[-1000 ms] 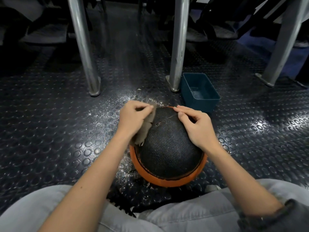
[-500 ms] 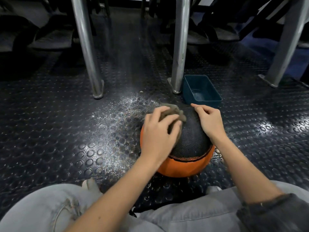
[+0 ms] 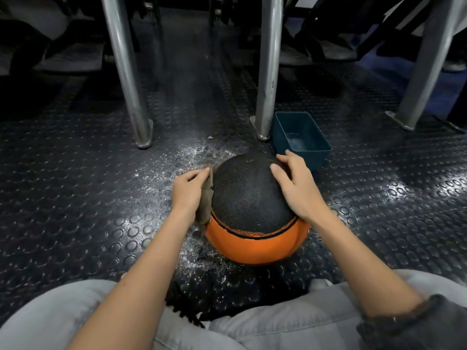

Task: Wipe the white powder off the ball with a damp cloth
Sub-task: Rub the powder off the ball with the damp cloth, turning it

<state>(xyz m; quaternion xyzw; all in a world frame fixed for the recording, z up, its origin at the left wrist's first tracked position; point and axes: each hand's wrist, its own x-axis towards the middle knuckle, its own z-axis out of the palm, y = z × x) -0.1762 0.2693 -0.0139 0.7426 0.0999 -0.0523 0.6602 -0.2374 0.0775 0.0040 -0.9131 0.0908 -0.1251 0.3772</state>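
A black-and-orange ball [image 3: 252,210] sits on the studded dark floor [image 3: 75,198] directly in front of us, between our knees and a metal post, its black panel turned up and its orange band facing us. We see no clear white powder left on the black panel itself; white powder [image 3: 187,157] lies scattered over the floor to the left of and beyond the ball, with more flecks on the floor just in front of it.

Our left hand [image 3: 188,190] presses a brownish-grey cloth [image 3: 206,203] flat against the ball's left side, fingers closed around the cloth so that it hangs pinched between palm and ball, its lower edge reaching the seam where black meets orange. Our right hand [image 3: 295,188] rests spread on the upper right of the ball, fingers apart and laid over the black surface, steadying it rather than gripping anything.

Just beyond the ball on the right stands a small teal tub [image 3: 300,132], open at the top, touching or nearly touching the base of a metal post [image 3: 267,72]; we cannot tell from here whether it holds water. A second post [image 3: 126,72] stands to the left, and a third [image 3: 424,61] at the far right. Our grey trouser legs [image 3: 63,319] fill the bottom of the frame.
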